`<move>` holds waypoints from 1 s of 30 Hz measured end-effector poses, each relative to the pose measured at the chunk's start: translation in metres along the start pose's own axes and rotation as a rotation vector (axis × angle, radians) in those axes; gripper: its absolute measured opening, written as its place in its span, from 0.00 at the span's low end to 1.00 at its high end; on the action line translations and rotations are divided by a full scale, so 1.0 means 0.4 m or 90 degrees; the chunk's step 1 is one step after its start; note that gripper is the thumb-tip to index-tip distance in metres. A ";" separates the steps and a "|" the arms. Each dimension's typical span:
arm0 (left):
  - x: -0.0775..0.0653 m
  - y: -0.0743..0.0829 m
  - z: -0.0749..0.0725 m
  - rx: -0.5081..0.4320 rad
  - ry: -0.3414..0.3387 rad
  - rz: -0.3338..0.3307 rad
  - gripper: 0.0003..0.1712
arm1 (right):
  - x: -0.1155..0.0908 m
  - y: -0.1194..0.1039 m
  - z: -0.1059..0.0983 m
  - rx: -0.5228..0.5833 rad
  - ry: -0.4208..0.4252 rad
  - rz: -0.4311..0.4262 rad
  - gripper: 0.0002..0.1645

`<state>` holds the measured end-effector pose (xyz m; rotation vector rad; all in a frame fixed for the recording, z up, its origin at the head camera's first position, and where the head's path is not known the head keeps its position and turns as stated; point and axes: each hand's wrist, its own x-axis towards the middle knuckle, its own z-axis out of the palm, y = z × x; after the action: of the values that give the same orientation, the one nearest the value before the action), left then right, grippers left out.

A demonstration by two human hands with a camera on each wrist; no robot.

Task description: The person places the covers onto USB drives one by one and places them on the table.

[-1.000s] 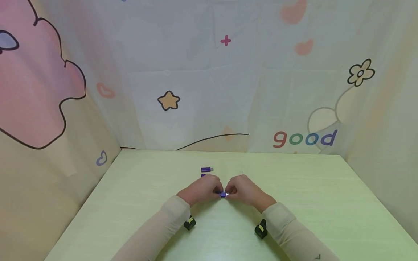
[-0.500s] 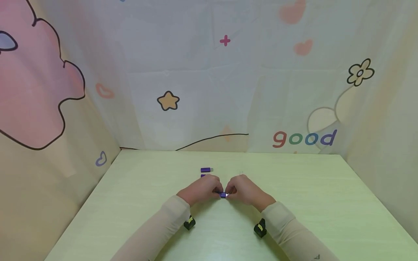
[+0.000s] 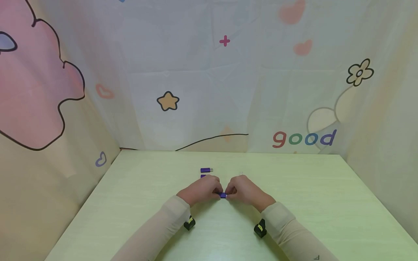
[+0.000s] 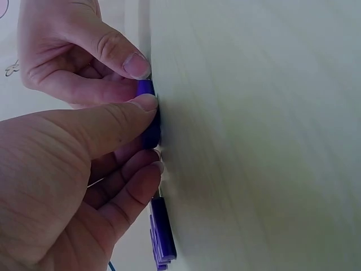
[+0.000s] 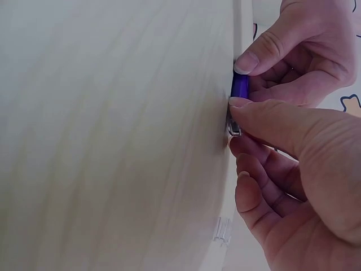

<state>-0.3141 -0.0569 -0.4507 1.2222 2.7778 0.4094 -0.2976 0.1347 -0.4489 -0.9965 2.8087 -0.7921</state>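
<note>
A purple USB stick [image 3: 223,195] spans the gap between both hands, low over the table. My left hand [image 3: 204,188] pinches its body between thumb and fingers. At the other end, my right hand [image 3: 246,190] pinches the connector end, where a clear cap [image 5: 234,127] shows just below the thumb. In the left wrist view, the purple body of the held stick [image 4: 151,132] shows below the left thumb. A second purple USB stick [image 3: 205,170] lies behind the left hand with its metal plug pointing right. Another purple stick [image 3: 203,176] is mostly hidden by that hand.
A small clear cap [image 5: 221,230] lies on the table, just behind the right hand in the head view. The pale wooden table [image 3: 310,188] meets a printed cloth [image 3: 196,79] at its back edge, with more cloth along both sides.
Both hands stay nearly in place. The bright bit between the purple body and the right fingertips shows smaller than before.
</note>
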 end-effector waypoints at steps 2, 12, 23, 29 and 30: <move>-0.001 0.001 -0.001 0.000 -0.001 -0.001 0.02 | -0.001 -0.002 -0.001 -0.001 0.000 0.002 0.04; -0.002 0.001 -0.002 0.002 -0.008 -0.013 0.02 | -0.002 -0.006 -0.003 -0.003 -0.003 0.011 0.04; -0.024 -0.022 -0.021 -0.015 0.024 -0.007 0.09 | -0.014 0.010 -0.023 -0.027 0.017 0.025 0.08; -0.044 -0.047 -0.049 0.012 0.080 0.023 0.08 | -0.025 0.033 -0.052 -0.038 0.054 0.051 0.10; -0.048 -0.051 -0.053 0.018 0.081 0.021 0.09 | -0.026 0.038 -0.056 -0.043 0.056 0.057 0.11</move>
<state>-0.3195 -0.0885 -0.4367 1.2925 2.8826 0.4682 -0.3030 0.1612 -0.4379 -0.8564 2.9494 -0.7544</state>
